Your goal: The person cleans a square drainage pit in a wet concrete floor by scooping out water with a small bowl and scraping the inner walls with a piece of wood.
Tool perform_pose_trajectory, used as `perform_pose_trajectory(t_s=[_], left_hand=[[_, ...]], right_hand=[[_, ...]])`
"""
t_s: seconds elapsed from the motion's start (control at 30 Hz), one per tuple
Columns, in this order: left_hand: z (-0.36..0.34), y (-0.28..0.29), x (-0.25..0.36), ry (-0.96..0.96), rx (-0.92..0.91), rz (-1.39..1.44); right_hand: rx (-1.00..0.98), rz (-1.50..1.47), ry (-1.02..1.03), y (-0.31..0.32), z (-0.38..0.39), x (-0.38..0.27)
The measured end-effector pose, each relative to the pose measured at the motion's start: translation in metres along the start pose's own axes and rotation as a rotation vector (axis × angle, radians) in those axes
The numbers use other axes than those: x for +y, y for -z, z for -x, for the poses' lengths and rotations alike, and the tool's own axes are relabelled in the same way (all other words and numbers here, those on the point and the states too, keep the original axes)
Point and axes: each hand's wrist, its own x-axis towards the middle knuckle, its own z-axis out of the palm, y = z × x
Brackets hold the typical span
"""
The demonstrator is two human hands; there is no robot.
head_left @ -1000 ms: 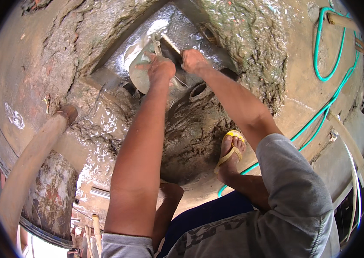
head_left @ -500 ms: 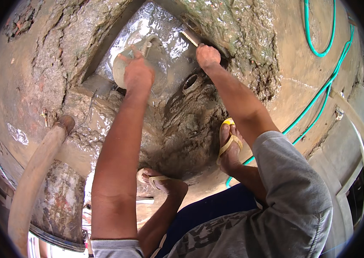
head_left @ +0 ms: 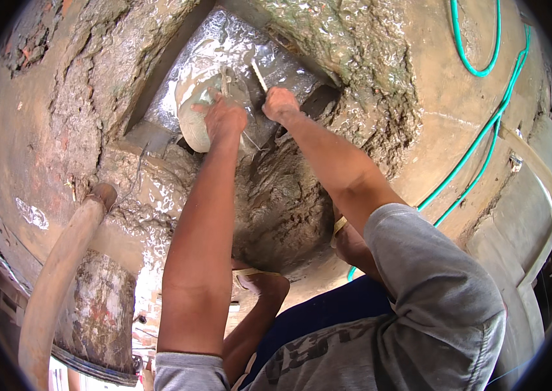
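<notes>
In the square pit of muddy water [head_left: 210, 36], a pale, round, mud-smeared vessel [head_left: 192, 127] lies tilted. My left hand [head_left: 225, 117] is closed on it, with fingers over its near side; a thin pale line like a wire handle shows beside the wrist. Just to the right, my right hand [head_left: 280, 103] is wrapped round a narrow cream-coloured stick [head_left: 259, 76], whose far end points up and left over the water. The hand hides the lower part of the stick. What the vessel holds cannot be made out.
Rough, wet broken ground [head_left: 380, 85] surrounds the pit. A thick pale pipe [head_left: 60, 280] rises at the left. Green hose [head_left: 484, 143] runs along the right, near a grey slab [head_left: 510, 260]. My sandalled feet stand by the muddy hollow [head_left: 282, 221].
My right hand has moved left from the pit's right edge with the stick, closer to the vessel. My left hand and the vessel have shifted slightly right and toward me.
</notes>
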Motion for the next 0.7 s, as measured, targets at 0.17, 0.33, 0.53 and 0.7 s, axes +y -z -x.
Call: perform_pose_trajectory(t_s=[0.17, 0.33, 0.53, 0.7], left_hand=[[-0.01, -0.002, -0.028, -0.062, 0.148, -0.017], [0.006, 0.01, -0.031, -0.163, 0.095, -0.065], [0.032, 0.006, -0.025, -0.169, 0.141, -0.054], [0.029, -0.016, -0.029, -0.158, 0.162, 0.005]], right_hand=[[-0.02, -0.095, 0.061, -0.014, 0.001, -0.02], [0.088, 0.011, 0.055, 0.024, -0.007, 0.01], [0.231, 0.074, -0.111, -0.007, -0.032, 0.046], [0.067, 0.005, -0.092, -0.028, -0.004, -0.007]])
